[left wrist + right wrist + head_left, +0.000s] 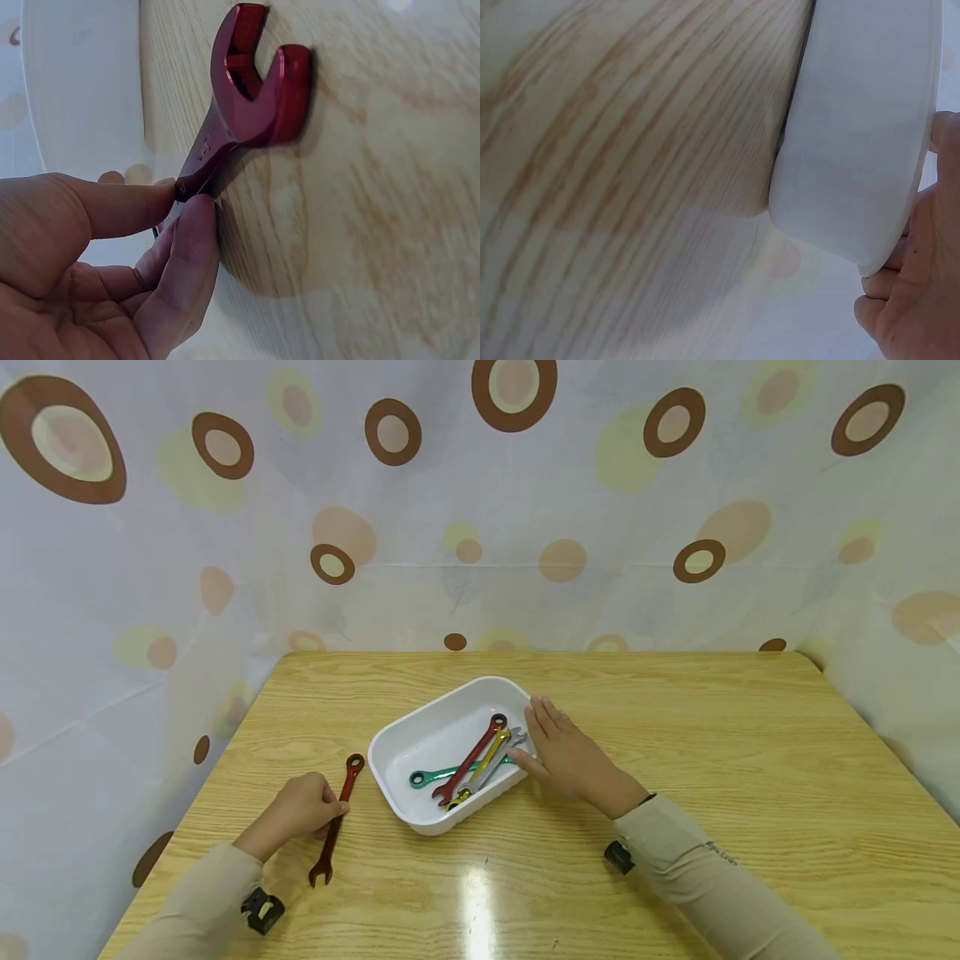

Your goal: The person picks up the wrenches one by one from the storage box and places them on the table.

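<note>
At the left of the table in the head view, my left hand [303,806] pinches a dark red combination wrench [330,845] by its shaft, between thumb and fingers. Its open end [259,97] points away from the fingertips in the left wrist view, close over the wood. My right hand [572,762] rests at the right end of a white plastic bin [442,722], fingers straight along the rim and thumb over the edge. Inside the bin lie another red wrench [474,757], a gold one, a silver one and a green one [441,775], overlapping.
The wood-grain table [720,752] extends right and forward of the bin. A patterned white cloth [480,602] hangs behind the table and along both sides. Small black devices are strapped at both wrists, below the beige sleeves [697,868].
</note>
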`<state>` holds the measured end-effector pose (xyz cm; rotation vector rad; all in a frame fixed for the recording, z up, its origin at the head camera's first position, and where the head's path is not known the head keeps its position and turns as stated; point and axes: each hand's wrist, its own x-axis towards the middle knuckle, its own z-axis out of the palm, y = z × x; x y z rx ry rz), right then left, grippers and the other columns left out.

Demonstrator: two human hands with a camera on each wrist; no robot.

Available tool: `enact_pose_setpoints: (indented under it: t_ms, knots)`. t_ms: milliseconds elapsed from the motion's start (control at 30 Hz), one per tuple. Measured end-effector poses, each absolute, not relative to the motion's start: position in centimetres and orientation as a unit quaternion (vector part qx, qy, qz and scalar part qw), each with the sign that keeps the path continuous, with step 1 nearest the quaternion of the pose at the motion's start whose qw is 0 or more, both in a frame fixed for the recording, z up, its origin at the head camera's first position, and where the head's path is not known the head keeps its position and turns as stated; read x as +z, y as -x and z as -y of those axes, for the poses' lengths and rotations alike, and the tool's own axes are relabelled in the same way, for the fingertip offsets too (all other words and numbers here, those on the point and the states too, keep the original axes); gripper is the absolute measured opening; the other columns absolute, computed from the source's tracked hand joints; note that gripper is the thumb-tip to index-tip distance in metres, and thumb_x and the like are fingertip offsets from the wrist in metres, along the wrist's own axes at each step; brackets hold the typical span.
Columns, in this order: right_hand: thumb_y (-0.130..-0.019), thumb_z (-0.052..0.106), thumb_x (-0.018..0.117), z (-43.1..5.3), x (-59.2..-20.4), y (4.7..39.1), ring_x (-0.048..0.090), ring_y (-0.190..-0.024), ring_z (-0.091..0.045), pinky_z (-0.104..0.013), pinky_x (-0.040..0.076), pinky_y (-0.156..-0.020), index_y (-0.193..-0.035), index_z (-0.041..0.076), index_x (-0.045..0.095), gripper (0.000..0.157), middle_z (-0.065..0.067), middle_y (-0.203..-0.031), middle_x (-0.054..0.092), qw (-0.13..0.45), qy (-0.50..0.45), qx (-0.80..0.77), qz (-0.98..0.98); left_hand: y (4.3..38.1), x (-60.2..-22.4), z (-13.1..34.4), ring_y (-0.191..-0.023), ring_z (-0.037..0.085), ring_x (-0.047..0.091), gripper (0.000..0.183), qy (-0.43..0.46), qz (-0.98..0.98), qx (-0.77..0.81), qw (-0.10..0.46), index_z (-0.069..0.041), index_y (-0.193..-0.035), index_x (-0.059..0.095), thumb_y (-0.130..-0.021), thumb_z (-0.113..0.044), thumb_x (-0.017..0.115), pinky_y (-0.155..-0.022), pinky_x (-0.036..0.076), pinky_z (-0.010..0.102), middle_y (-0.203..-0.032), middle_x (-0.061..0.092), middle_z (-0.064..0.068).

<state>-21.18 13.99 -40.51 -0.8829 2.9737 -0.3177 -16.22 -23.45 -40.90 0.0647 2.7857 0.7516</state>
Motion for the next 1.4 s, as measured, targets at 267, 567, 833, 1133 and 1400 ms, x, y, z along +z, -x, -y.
enact_pose_setpoints:
  t_ms: [267,567,833,1133,1400]
  knots:
    - [-0.101,0.048,0.037,-13.9,-40.5,21.1,0.005,-0.145,-0.038,-0.050,0.013,-0.115,-0.147,-0.011,0.017,0.078,-0.028,-0.155,0.010,0.008,0.283,-0.099,-0.954,16.2,-41.0,23.6,-0.049,0.013,0.058,0.019,-0.022,-0.955,0.264,0.133,0.002,-0.075,0.063,-0.088,-0.011,0.067,-0.049,0.049,0.028,-0.062,0.059,0.006]
    - [-0.101,0.049,0.037,-13.9,-40.5,21.0,0.006,-0.145,-0.039,-0.049,0.014,-0.115,-0.147,-0.011,0.017,0.078,-0.027,-0.155,0.011,0.005,0.284,-0.095,-0.954,16.2,-40.8,23.5,-0.050,0.014,0.059,0.019,-0.012,-0.952,0.273,0.141,0.003,-0.076,0.062,-0.088,-0.011,0.067,-0.050,0.052,0.028,-0.064,0.059,0.008]
    - [-0.101,0.051,0.034,-14.0,-40.5,21.0,0.005,-0.145,-0.039,-0.049,0.013,-0.115,-0.147,-0.011,0.016,0.079,-0.028,-0.155,0.009,0.008,0.285,-0.093,-0.954,16.5,-40.4,23.7,-0.051,0.015,0.062,0.020,-0.022,-0.946,0.272,0.174,0.004,-0.078,0.063,-0.089,-0.013,0.066,-0.051,0.053,0.029,-0.066,0.061,0.009]
    - [-0.101,0.051,0.034,-14.1,-40.6,21.2,0.005,-0.145,-0.038,-0.049,0.012,-0.116,-0.147,-0.011,0.015,0.079,-0.027,-0.156,0.009,0.006,0.285,-0.088,-0.955,17.4,-37.6,23.8,-0.058,0.017,0.061,0.031,-0.064,-0.933,0.273,0.226,0.001,-0.071,0.064,-0.092,-0.021,0.065,-0.058,0.055,0.033,-0.064,0.061,0.007]
    - [-0.101,0.051,0.035,-14.1,-40.5,21.0,0.005,-0.145,-0.038,-0.049,0.013,-0.116,-0.147,-0.010,0.015,0.079,-0.026,-0.156,0.008,0.009,0.282,-0.092,-0.955,18.8,-33.5,22.8,-0.075,0.021,0.063,0.031,-0.101,-0.920,0.317,0.207,0.002,-0.097,0.066,-0.094,-0.028,0.062,-0.071,0.054,0.038,-0.081,0.064,0.008]
